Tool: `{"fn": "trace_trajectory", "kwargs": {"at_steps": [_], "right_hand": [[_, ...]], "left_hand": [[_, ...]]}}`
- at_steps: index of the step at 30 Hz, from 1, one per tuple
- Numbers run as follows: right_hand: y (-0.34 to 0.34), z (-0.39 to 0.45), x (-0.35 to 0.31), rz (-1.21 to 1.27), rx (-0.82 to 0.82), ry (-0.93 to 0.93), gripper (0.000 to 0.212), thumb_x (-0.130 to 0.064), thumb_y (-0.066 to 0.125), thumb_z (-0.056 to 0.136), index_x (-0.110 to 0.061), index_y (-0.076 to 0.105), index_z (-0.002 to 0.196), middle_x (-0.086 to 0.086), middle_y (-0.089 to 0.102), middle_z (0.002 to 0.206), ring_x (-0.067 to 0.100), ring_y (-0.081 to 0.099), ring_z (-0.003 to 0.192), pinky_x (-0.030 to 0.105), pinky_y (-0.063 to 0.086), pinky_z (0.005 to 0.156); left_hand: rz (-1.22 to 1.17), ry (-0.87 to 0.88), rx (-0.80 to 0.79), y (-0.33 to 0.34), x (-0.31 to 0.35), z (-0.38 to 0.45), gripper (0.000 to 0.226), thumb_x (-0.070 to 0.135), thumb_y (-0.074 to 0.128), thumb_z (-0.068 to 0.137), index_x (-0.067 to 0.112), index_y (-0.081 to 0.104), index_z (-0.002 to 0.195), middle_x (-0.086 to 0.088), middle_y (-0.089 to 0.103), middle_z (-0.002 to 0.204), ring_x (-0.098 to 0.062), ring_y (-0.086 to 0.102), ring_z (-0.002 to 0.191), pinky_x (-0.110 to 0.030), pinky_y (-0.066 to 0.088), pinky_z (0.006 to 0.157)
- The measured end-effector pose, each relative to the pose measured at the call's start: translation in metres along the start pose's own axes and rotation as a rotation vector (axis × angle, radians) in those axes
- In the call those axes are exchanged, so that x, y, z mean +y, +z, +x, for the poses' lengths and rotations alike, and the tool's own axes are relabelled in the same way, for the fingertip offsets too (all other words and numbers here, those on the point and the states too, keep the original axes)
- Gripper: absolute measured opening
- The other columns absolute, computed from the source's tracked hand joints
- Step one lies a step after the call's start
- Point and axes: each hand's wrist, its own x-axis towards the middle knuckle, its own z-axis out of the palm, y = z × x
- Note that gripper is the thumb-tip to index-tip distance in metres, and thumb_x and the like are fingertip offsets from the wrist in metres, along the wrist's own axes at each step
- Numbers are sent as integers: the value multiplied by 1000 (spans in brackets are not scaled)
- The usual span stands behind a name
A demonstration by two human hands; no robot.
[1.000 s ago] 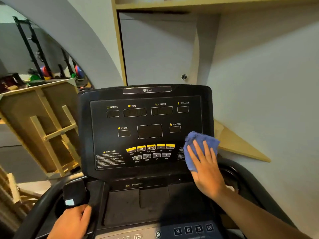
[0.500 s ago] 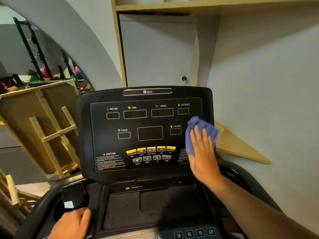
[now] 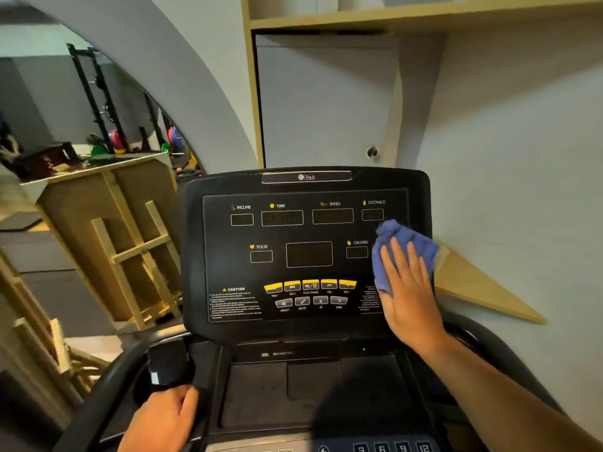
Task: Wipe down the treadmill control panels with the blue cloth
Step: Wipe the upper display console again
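pressing flat against the right side of the treadmill's upright control panel (image 3: 306,252), the right hand (image 3: 409,295) has its fingers (image 3: 390,265) stretched out and slightly spread, pinning the blue cloth (image 3: 403,246) to the black surface rather than gripping it. the cloth is bunched under the fingers and sticks out above and to both sides of them, its top edge just below the distance window (image 3: 372,214) and its left edge touching the calorie window (image 3: 357,252). the palm and cloth cover the small white text at the panel's lower right, and the cloth overhangs the panel's right border. the row of yellow buttons (image 3: 310,284) and the grey buttons beneath sit just to the left of the hand, uncovered, as do the incline, time, speed and pulse readouts and the caution label (image 3: 235,301).

the left hand (image 3: 160,419) is low at the left, curled around the dark left handlebar (image 3: 107,386) beside a black grip block; the fingers wrap out of sight, so how tightly they close cannot be told. below the upright panel lies a recessed black tray (image 3: 313,389), and at the very bottom edge a second lower panel (image 3: 391,447) shows numbered keys 3, 6, 9 and 12, partly cut off.

a grey wall rises behind and to the right, with a triangular wooden board (image 3: 483,288) fixed to it close behind the cloth. a wooden shelf (image 3: 408,14) runs overhead. to the left stands a wooden frame structure (image 3: 127,243), and beyond it a black weight rack (image 3: 94,99) with coloured plates.
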Motion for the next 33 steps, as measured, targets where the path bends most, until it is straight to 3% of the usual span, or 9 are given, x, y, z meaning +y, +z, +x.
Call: {"fn": "trace_trajectory", "kwargs": {"at_steps": [2,5,8,11,18,22,27,30,33], "right_hand": [[17,-41,-4,-97,-52,-236,78,-36,34,93,-14,1,161,13,7,168,37,1,154,59,18,119],[19,-63,-5,-102,-150,-523,75,-44,42,91,-20,23,160,5,23,166,35,13,153,55,17,116],[8,-37,-27,-97,-266,-737,64,-48,41,91,-31,39,153,-3,29,163,28,17,152,47,7,119],[7,-3,-72,11,-366,-888,50,-44,39,100,-32,45,149,-8,28,164,24,9,154,40,-7,122],[18,10,-154,205,-389,-850,46,-37,43,103,-24,50,146,-6,29,164,21,4,155,40,-8,124],[12,-7,-116,270,-428,-753,56,-35,34,97,-23,45,150,-10,26,164,10,1,154,30,-9,124],[0,-36,-31,250,-448,-602,71,-33,43,86,-29,30,156,-11,19,165,7,4,154,25,-8,123],[-2,-37,-18,188,-431,-643,71,-33,48,90,-29,27,157,-10,18,166,9,1,154,27,-8,123],[7,-21,-48,112,-429,-769,67,-35,49,94,-33,27,157,-10,15,167,11,-10,154,30,-14,122]], "left_hand": [[-11,19,5,-2,0,-1,41,47,35,100,28,70,87,2,68,98,-17,63,91,-32,51,82],[-37,54,24,-3,0,-4,41,43,37,100,22,64,77,4,64,81,-17,62,81,-33,50,75],[-44,62,40,-3,0,-7,42,42,39,100,19,59,70,3,62,73,-18,61,73,-34,49,72],[-58,74,52,-3,1,-10,45,38,39,101,19,58,65,4,64,68,-9,59,65,-30,45,64],[-38,69,96,4,-4,-7,45,36,40,100,19,56,61,3,64,64,-11,59,61,-31,44,60],[-35,81,103,5,-3,-9,46,36,39,101,19,60,64,2,65,64,-11,61,61,-29,45,59],[-42,87,94,1,-1,-11,45,35,39,102,20,60,65,2,65,64,-10,61,60,-25,44,57],[-53,96,93,0,2,-12,44,34,40,102,21,58,64,3,62,62,-9,57,57,-20,37,53],[-53,89,85,0,2,-11,44,35,41,102,21,59,64,3,63,63,-9,58,58,-23,38,55]]}}
